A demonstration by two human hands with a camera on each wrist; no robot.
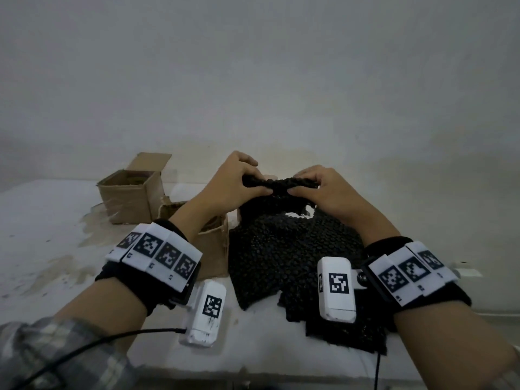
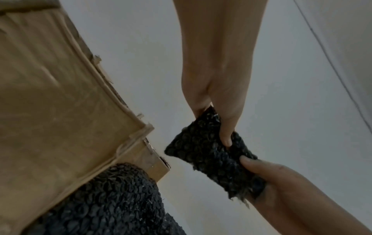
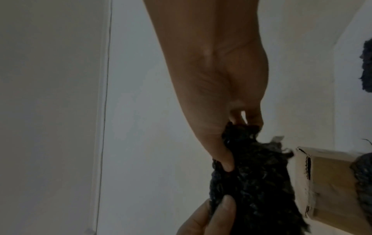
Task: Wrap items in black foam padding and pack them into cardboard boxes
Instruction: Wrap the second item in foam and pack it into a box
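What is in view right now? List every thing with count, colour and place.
Foam roll: one, black, held up between both hands over the table.
Foam sheets: a pile, count unclear, black, on the table under the hands.
Boxes: two, brown cardboard; far box open, back left; near box beside the sheets, partly hidden by the left arm.
Table: one, white, stained.
Wall: grey-white, behind.
Wrist bands: two, black with white tags.
Left hand: grips the roll's left end.
Right hand: grips its right end.

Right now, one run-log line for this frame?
left hand: grips foam bundle | right hand: grips same bundle | bundle: held above foam pile | boxes: far, near, both open
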